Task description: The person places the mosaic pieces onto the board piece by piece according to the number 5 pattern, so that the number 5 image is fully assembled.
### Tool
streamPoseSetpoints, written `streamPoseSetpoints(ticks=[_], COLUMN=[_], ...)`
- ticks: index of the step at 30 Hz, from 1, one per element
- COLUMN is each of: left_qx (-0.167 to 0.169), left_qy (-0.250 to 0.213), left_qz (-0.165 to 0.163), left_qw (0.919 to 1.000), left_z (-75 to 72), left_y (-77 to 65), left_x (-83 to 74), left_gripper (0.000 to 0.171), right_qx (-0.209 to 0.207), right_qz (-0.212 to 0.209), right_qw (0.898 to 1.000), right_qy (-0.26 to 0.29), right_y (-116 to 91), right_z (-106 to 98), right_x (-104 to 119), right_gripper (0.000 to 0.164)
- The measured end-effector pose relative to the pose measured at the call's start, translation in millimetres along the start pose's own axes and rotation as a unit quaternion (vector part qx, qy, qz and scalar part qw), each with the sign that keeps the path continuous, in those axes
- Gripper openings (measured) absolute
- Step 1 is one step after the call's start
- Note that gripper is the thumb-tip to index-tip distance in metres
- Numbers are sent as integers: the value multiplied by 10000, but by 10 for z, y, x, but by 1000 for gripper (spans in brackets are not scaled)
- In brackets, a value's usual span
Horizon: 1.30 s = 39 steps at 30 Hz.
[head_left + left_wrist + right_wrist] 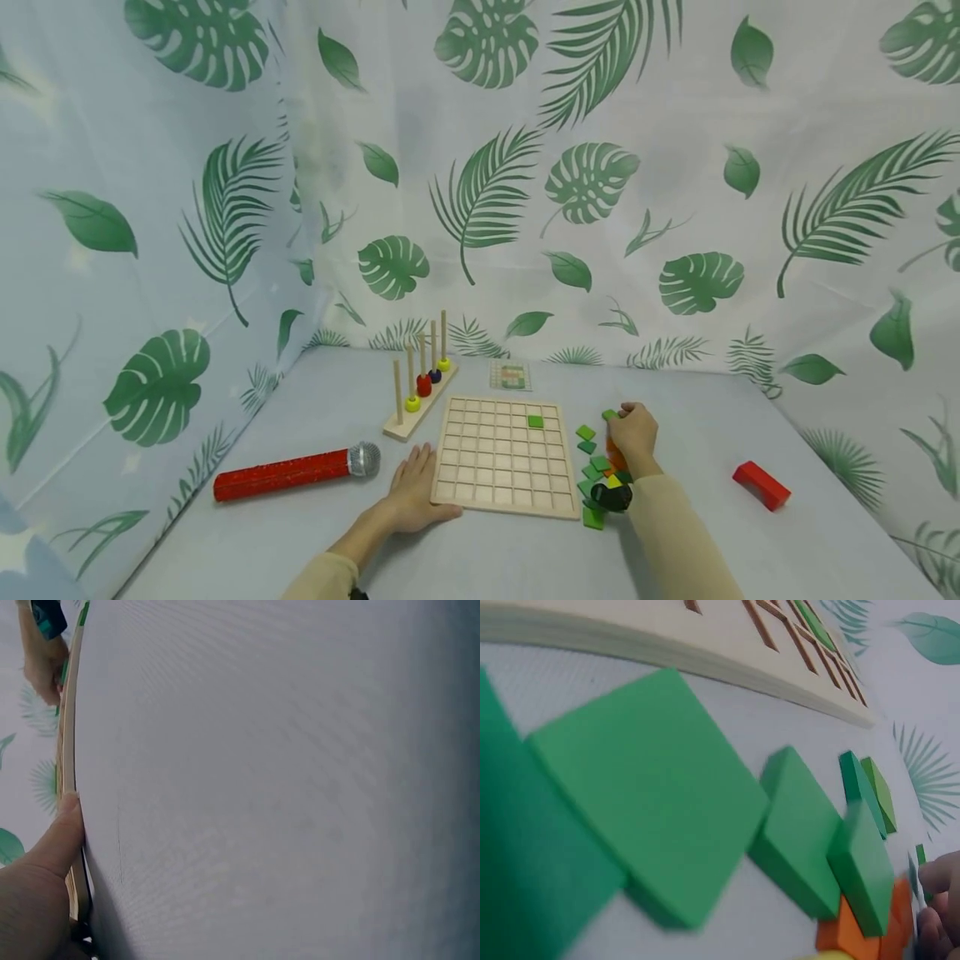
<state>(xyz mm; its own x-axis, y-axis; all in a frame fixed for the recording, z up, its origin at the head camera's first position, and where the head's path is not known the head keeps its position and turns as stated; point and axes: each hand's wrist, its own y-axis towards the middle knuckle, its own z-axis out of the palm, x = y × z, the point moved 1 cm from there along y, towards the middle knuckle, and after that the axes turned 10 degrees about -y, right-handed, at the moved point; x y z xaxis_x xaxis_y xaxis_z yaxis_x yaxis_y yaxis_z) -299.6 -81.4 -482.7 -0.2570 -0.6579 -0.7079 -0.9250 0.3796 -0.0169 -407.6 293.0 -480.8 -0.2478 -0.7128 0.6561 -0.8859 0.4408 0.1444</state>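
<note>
A wooden grid board [501,475] lies flat on the table with one light green tile [536,422] in a cell near its far right. My left hand [411,498] rests on the table at the board's near left corner, fingers straight along the left side. Its thumb [61,844] touches the front edge. Beyond the board's right side, my right hand [634,433] pinches a small green tile [610,414] at its fingertips. Under and beside that hand are loose green tiles [652,787], orange tiles [851,934] and a yellow one [614,481], partly hidden by the wrist.
Behind the board lies a small pattern card [511,375]. A wooden peg stand [405,428] with coloured beads stands at the back left. A red microphone [292,473] lies on the left, and a red block [762,485] on the right. Leaf-printed cloth walls surround the table.
</note>
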Motion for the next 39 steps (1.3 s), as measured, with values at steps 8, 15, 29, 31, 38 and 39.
streamPoseSetpoints(ticks=[8, 15, 29, 31, 38, 39], left_qx=[-30, -18, -39, -53, -127, -127], left_qy=[49, 25, -44, -21, -19, -25], left_qz=[37, 37, 108, 106, 104, 103], left_qw=[10000, 10000, 9999, 9999, 9999, 9999], left_z=[-31, -21, -25, -16, 29, 27], left_y=[-7, -16, -12, -1, 31, 28], left_x=[11, 20, 55, 64, 108, 104], left_gripper=[102, 102, 102, 102, 102, 102], right_qx=[139, 322, 743, 829, 1152, 1168], right_qz=[-505, -1263, -2363, -2405, -2533, -2584], right_qw=[9985, 9914, 9685, 9668, 9595, 9579], right_qy=[164, 146, 248, 258, 439, 445], right_y=[49, 28, -134, -171, -283, -292], right_z=[-19, 38, 275, 298, 390, 407], right_x=[-27, 68, 486, 522, 660, 677], right_gripper=[37, 35, 34, 34, 36, 36])
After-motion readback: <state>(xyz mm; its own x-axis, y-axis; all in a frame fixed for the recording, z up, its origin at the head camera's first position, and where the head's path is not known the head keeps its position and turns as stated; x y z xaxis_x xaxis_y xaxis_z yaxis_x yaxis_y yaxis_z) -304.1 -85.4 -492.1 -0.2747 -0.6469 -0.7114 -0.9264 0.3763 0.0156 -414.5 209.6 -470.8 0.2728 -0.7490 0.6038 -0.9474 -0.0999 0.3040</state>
